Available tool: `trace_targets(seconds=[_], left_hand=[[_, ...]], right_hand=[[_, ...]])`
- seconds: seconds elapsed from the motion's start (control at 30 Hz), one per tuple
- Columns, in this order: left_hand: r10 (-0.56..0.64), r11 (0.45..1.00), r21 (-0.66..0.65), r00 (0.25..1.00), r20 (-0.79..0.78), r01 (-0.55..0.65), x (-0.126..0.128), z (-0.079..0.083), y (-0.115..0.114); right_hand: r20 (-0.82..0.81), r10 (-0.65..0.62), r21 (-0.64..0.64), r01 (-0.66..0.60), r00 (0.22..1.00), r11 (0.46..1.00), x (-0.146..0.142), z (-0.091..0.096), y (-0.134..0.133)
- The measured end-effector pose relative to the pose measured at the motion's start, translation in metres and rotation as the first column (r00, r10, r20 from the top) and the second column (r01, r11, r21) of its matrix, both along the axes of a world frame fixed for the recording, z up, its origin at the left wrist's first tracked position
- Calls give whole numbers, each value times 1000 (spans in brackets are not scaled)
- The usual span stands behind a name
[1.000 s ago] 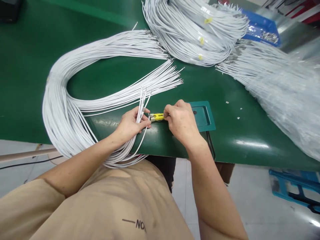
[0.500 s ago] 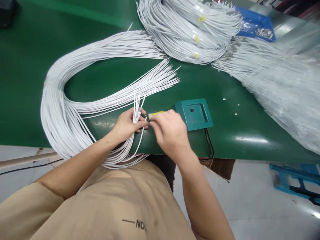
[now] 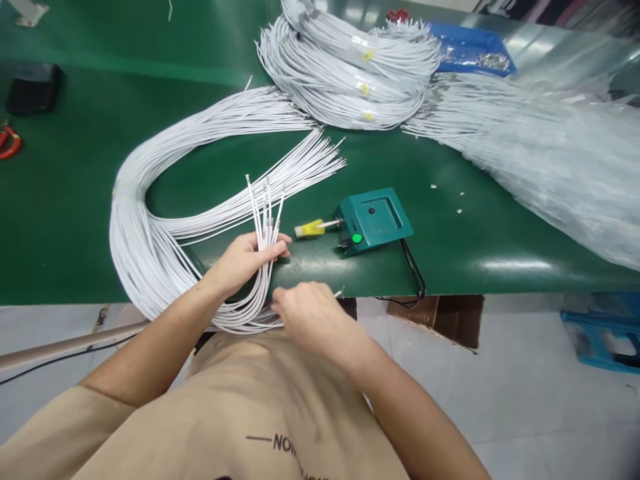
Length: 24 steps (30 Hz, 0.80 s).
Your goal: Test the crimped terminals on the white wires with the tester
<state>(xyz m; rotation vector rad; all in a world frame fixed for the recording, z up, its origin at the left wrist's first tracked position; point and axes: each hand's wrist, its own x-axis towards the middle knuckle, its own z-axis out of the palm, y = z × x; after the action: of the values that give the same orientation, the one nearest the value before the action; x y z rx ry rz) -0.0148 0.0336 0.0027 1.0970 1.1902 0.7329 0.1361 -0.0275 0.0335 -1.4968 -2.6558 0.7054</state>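
Observation:
My left hand [image 3: 246, 259] is closed around a small bunch of white wires [image 3: 263, 207], their tips pointing up and away. The bunch belongs to a large looped bundle of white wires [image 3: 145, 220] lying on the green table [image 3: 60, 200]. My right hand [image 3: 310, 313] sits at the table's near edge, fingers pinched on a single white wire whose metal tip [image 3: 340, 292] pokes out to the right. A yellow connector [image 3: 310, 229] lies on the table, joined by a metal pin to a small teal box [image 3: 374, 221] with a green button.
Tied white wire bundles [image 3: 350, 73] lie at the back, loose wires in clear plastic [image 3: 540, 160] at the right, and a blue tray [image 3: 470, 53] behind. A black object [image 3: 33, 87] and a red-handled tool [image 3: 7, 141] sit far left. A black cable [image 3: 413, 267] hangs over the edge.
My right hand left the yellow connector and came back to the table's near edge, now pinching one wire. The connector stays lying by the teal box. The view shifted.

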Motion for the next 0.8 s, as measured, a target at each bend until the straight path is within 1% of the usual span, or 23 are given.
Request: trace_targets(seconds=[0.03,0.07,0.1,0.13,0.2,0.27,0.3,0.37,0.43,0.5,0.6,0.7,0.77,0.8], left_hand=[[-13,1000,15,1000,-6,13,0,2,-2],[-31,999,34,999,-13,31,0,4,-4],[-49,997,58,999,-24,50,0,6,-6],[-63,994,85,997,-45,67,0,8,-8],[-79,987,131,991,-111,93,1,11,-12],[-72,984,152,983,-167,98,1,14,-15],[-56,984,159,984,-168,83,1,16,-17],[-4,986,165,992,-123,24,0,18,-21],[61,984,169,996,-58,-50,1,20,-24],[108,977,185,994,-15,-103,2,22,-26],[184,952,247,983,9,-180,7,25,-30],[219,931,302,976,-12,-205,11,29,-34],[199,934,305,980,-5,-188,12,31,-36],[183,937,300,983,8,-177,12,32,-37]], right_hand=[[-40,-121,-12,120,992,993,4,6,6],[-120,-248,-8,249,961,969,8,10,13],[-244,-346,-19,352,906,936,11,13,21],[-360,-422,-49,435,832,899,14,14,28],[-539,-494,-139,506,682,851,15,12,40],[-633,-528,-239,506,566,829,13,5,45],[-663,-541,-284,496,517,821,12,2,46],[-713,-556,-347,474,428,809,8,-5,44],[-753,-552,-379,449,358,809,6,-8,41],[-778,-545,-396,429,313,812,5,-8,37],[-795,-538,-398,426,281,812,3,-6,32],[-823,-517,-377,455,235,807,1,-3,27],[-833,-527,-420,427,168,801,0,-2,24],[-829,-546,-470,381,118,796,-1,-2,23]])
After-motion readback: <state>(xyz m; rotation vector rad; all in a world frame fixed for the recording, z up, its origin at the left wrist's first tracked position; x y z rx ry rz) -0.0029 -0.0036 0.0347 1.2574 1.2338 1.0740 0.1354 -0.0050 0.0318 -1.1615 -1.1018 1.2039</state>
